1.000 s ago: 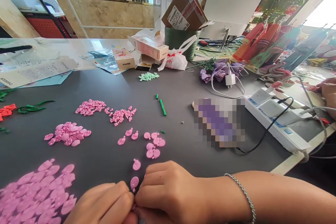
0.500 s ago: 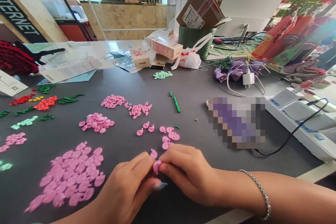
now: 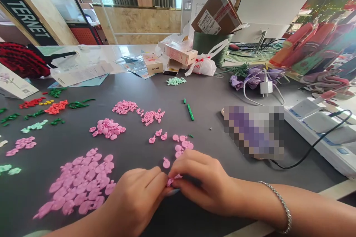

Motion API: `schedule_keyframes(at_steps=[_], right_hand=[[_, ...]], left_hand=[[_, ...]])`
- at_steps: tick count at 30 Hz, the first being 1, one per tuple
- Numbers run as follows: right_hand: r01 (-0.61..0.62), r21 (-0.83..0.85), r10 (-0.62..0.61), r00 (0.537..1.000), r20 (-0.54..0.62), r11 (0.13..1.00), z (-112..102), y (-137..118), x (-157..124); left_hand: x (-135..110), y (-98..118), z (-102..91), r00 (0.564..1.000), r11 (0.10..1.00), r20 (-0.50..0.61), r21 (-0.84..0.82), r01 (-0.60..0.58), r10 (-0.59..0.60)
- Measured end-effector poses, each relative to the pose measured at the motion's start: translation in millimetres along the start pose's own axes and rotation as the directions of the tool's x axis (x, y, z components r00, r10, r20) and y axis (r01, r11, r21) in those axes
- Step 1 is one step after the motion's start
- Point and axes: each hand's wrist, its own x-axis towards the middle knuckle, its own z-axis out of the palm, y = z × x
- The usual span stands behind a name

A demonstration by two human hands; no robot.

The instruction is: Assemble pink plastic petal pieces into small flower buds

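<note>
My left hand [image 3: 141, 190] and my right hand [image 3: 204, 181] meet near the table's front edge. Both are closed, fingertips pinching a small pink plastic petal piece [image 3: 170, 182] between them; the fingers cover most of it. Just beyond lies a single round pink piece [image 3: 166, 163] with a short stem. Several more round pink pieces [image 3: 183, 143] sit past my right fingers, partly hidden by them. A large spread of pink petal pieces [image 3: 80, 181] lies to the left of my left hand.
Smaller pink piles [image 3: 108, 129] lie further back, near green rods [image 3: 190, 112]. Red, yellow and green bits [image 3: 56, 107] are at the left. A pixelated phone-like object [image 3: 250, 133] and a white power strip [image 3: 319, 133] stand right; boxes [image 3: 179, 52] and purple flowers [image 3: 251, 76] line the back.
The pink piece has turned between my fingertips and my right fingers have shifted their pinch. My left thumb has tucked further under. The whole view has shifted slightly.
</note>
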Motion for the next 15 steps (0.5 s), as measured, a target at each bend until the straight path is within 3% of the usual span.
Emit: schedule_keyframes(at_steps=[4,8,15], right_hand=[[0.054,0.033,-0.056,0.997,0.051,0.998,-3.5,-0.6,2.5],[0.058,0.049,-0.06,0.998,0.033,0.997,-2.1,0.5,1.0],[0.02,0.104,-0.024,0.999,0.037,0.994,-0.6,0.2,-1.0]], left_hand=[[-3.2,-1.0,-0.4,0.998,0.998,0.034,-0.04,-0.044,0.045],[-5.4,-1.9,1.1,0.998,0.993,0.001,-0.094,-0.066,0.066],[-6.2,2.2,-1.9,0.999,0.999,0.023,-0.037,-0.022,0.023]])
